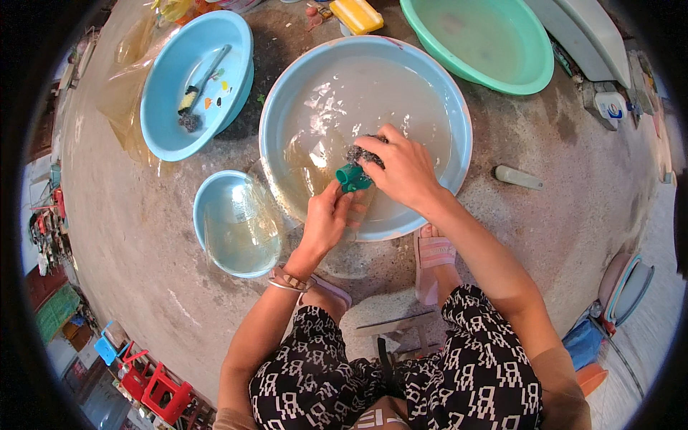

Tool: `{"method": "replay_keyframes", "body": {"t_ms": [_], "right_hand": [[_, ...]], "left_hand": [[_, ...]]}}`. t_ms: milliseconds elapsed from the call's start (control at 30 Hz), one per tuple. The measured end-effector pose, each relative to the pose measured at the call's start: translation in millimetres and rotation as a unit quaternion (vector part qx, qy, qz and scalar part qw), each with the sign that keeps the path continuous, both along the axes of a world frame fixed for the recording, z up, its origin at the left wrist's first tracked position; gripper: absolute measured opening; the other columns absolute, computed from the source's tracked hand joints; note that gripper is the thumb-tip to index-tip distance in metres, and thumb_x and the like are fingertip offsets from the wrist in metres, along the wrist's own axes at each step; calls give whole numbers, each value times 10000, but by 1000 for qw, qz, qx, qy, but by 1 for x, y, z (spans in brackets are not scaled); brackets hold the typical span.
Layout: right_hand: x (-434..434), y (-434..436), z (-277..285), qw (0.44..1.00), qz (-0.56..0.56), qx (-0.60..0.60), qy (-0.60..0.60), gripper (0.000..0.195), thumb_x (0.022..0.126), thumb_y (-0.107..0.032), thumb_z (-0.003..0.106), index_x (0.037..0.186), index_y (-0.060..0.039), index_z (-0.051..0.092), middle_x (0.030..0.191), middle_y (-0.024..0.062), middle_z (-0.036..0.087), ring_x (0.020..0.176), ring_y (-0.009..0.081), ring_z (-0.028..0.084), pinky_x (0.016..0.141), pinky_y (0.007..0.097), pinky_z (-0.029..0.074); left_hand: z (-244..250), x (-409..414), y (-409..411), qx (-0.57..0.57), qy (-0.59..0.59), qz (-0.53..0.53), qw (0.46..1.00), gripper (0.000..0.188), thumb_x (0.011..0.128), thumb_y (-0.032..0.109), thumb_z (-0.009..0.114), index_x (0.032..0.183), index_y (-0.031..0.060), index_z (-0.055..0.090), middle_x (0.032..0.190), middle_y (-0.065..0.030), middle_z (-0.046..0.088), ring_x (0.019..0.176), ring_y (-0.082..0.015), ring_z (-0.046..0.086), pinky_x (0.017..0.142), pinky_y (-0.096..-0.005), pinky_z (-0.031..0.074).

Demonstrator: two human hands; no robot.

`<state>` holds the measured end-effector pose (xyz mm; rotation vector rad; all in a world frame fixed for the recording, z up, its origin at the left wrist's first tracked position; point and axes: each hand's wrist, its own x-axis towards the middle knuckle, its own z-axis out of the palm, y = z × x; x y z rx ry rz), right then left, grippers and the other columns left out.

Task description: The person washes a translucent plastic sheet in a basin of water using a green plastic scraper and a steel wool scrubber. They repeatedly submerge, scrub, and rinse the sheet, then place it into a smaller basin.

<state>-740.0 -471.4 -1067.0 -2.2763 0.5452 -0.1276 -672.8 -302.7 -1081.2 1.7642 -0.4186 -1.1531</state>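
Note:
My left hand (pixel 328 215) grips a small green plastic fitting (pixel 352 176) with a round open end. My right hand (pixel 403 166) presses a steel wool scrubber (pixel 368 152) against its far side; fingers hide part of both. Both hands are over the near half of a large light-blue basin (pixel 267 102) of cloudy water. Clear yellowish plastic (pixel 301 161) shows in the basin beside the left hand; its full shape cannot be made out. Left of that hand, a small blue basin (pixel 200 215) has a transparent plastic container (pixel 250 236) over or in it.
A blue basin (pixel 161 115) at upper left contains a brush (pixel 207 70) and another steel wool pad (pixel 189 122). A green basin (pixel 516 88) of murky water stands at upper right. A yellow sponge-like block (pixel 357 16) lies behind. A brush (pixel 518 177) lies right; red stools (pixel 166 392) stand lower left.

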Motion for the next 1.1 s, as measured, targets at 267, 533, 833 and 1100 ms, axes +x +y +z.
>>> {"method": "replay_keyframes", "body": {"t_ms": [267,533,833,1100], "right_hand": [[-8,1,6,998,3,53,-14,265,829,-232,631,1083,-156,648,986,144,573,801,373,625,688,470,505],[-9,9,5,999,-3,37,-10,276,811,-195,653,1082,-142,650,965,128,579,787,343,622,683,431,502],[-15,16,20,998,37,-35,-28,311,777,-154,675,1086,-151,648,965,110,556,760,315,624,618,418,512],[-13,-12,-17,999,-4,-48,23,263,783,-163,656,1044,-148,631,1008,163,544,782,380,632,668,499,508]], "left_hand": [[2,1,0,12,4,-17,1000,267,971,34,438,1229,-8,493,1055,-107,659,875,-179,676,627,-279,589],[-1,-2,-1,0,-22,-2,1000,246,951,78,507,1175,-21,527,906,-123,698,750,-174,689,514,-291,571],[4,-3,-3,26,-62,-3,998,232,980,147,482,1116,-26,556,813,-115,694,709,-169,688,483,-292,558],[-1,-6,1,14,-73,-27,997,211,984,123,473,1060,-45,575,885,-119,697,766,-176,696,513,-277,577]]}}
